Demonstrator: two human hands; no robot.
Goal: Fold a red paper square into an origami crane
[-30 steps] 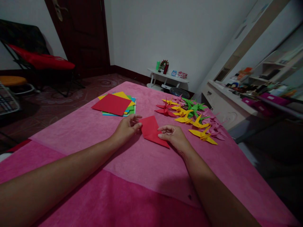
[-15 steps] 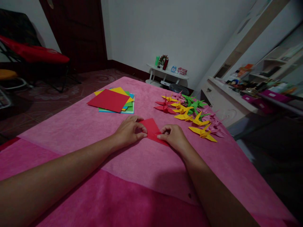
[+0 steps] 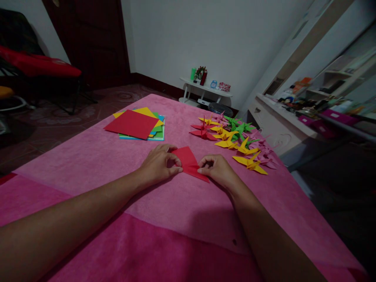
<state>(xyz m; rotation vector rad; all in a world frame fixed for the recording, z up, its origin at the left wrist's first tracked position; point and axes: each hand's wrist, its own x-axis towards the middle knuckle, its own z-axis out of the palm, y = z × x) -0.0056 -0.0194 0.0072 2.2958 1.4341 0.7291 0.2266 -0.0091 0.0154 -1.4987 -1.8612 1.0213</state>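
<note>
A folded sheet of red origami paper (image 3: 187, 158) lies on the pink tablecloth between my hands. At its left side, my left hand (image 3: 161, 162) pinches the edge between thumb and curled fingers. My right hand (image 3: 216, 167) grips a flap on the paper's right side, and that flap stands slightly raised. The near corner of the sheet points toward the lower right. My fingers hide parts of both side edges.
Coloured square sheets (image 3: 132, 124) are stacked at the back left, a red one on top. Several folded paper cranes (image 3: 229, 137) in red, yellow, green and pink stand to the right. Beyond the table are a small white stand (image 3: 205, 88) and a dresser (image 3: 282, 117).
My right hand has lifted the flap on the right side of the red paper, and a fold line now shows. My left hand stays at the left edge. The view has shifted slightly.
</note>
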